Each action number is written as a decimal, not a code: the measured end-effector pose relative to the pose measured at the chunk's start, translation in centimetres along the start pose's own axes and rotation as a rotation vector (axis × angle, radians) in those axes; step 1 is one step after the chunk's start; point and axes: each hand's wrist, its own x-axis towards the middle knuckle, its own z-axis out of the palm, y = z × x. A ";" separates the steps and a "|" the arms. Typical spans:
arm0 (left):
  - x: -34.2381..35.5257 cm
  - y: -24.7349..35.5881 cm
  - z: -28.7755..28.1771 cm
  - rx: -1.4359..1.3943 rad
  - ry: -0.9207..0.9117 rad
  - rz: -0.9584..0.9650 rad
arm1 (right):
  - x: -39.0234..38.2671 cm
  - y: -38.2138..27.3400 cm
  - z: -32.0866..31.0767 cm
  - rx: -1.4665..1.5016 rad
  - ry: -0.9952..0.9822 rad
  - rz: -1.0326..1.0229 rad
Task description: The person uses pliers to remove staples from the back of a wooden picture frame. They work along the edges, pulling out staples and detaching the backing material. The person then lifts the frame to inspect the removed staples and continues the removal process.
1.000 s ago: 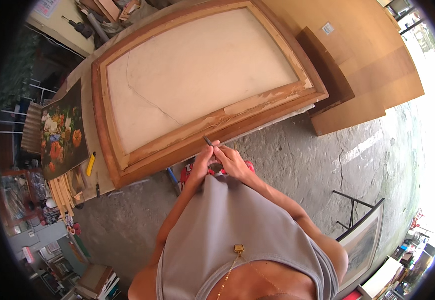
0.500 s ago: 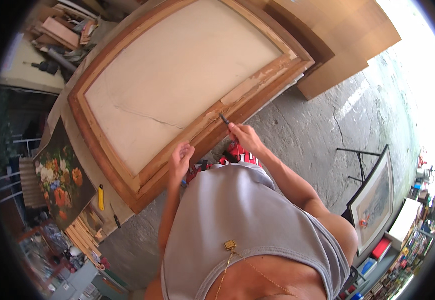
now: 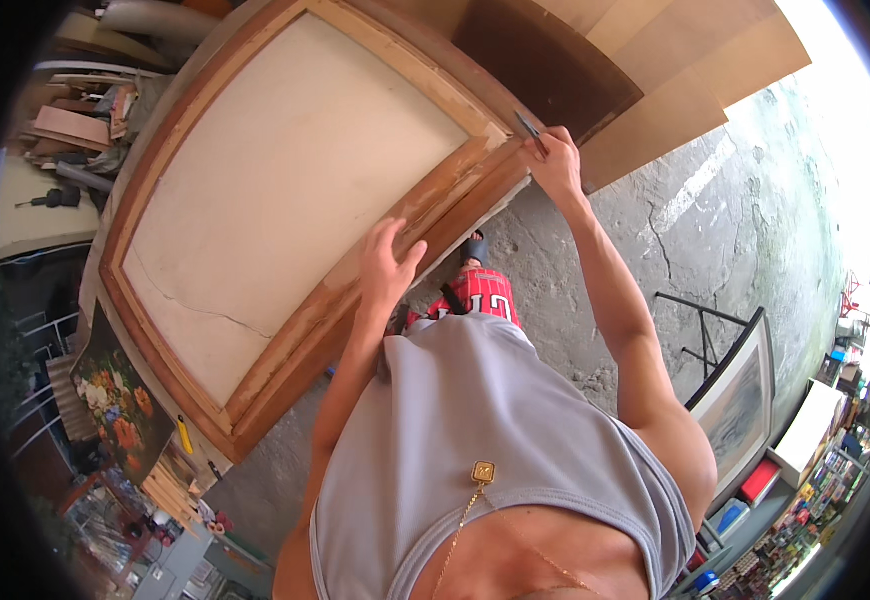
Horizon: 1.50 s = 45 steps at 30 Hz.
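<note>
A large wooden picture frame [image 3: 330,322] lies across the work surface, its pale, creased canvas panel [image 3: 295,170] facing up. The near side's wood is rough and patchy. My right hand [image 3: 558,168] grips a slim dark hand tool [image 3: 528,129] with a pointed end, at the frame's right corner. Whether its tip touches the wood I cannot tell, and its handle is mostly hidden in my fingers. My left hand [image 3: 388,268] is open, fingers apart, over the near side of the frame; it holds nothing.
On the left are a flower painting [image 3: 120,400], a yellow utility knife [image 3: 185,434] and wood scraps [image 3: 73,124]. Brown boards [image 3: 655,125] lie beyond the right corner. Lower right, a framed picture [image 3: 740,415] leans above the cracked concrete floor [image 3: 620,255].
My right hand has moved with the tool from the near side's middle to the frame's right corner. My left hand has shifted forward and spread its fingers. The view has moved rightward.
</note>
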 end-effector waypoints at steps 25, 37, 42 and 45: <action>8.7 1.9 4.7 0.560 -0.238 -0.029 | 7.4 6.0 1.7 0.040 -0.280 -0.381; 9.0 2.2 4.3 0.563 -0.257 -0.026 | 8.2 2.2 -2.2 0.277 -0.185 -0.119; 7.6 2.1 4.9 0.587 -0.120 -0.061 | 5.4 0.1 -2.2 0.387 -0.249 -0.016; 5.9 4.1 3.5 0.414 0.069 -0.179 | 2.5 -1.6 -0.7 0.420 -0.364 -0.025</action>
